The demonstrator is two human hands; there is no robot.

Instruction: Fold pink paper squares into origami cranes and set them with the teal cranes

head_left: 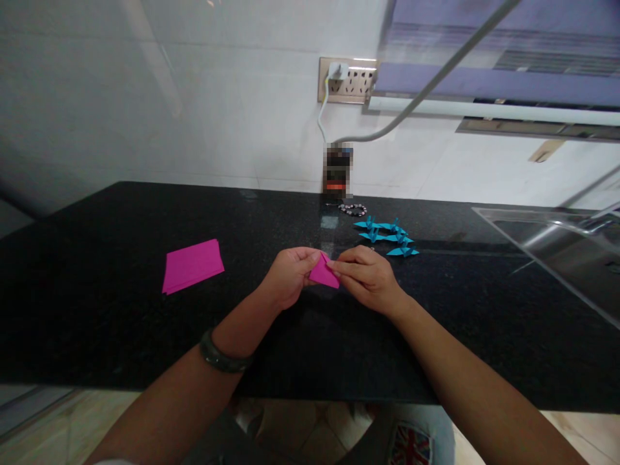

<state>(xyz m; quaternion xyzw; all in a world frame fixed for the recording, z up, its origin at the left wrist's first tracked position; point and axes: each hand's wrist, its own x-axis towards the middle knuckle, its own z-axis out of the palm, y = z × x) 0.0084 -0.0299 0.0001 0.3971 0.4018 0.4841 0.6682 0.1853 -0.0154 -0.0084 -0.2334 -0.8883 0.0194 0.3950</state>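
A small folded piece of pink paper [324, 274] is held up between my two hands above the black countertop. My left hand [289, 274] grips its left side, with the thumb lying on top of the folded layers. At the paper's right edge, the fingertips of my right hand [368, 276] pinch the sheet. A stack of flat pink paper [194, 265] lies to the left of my hands. Several blue folded paper cranes [387, 237] sit together behind my right hand.
A beaded bracelet [353, 210] lies near the wall, beside a dark pixelated object [338, 171]. Above that, a wall socket [347, 81] holds a plug with a cable. A metal sink [557, 252] is set into the black countertop [121, 323] at the right.
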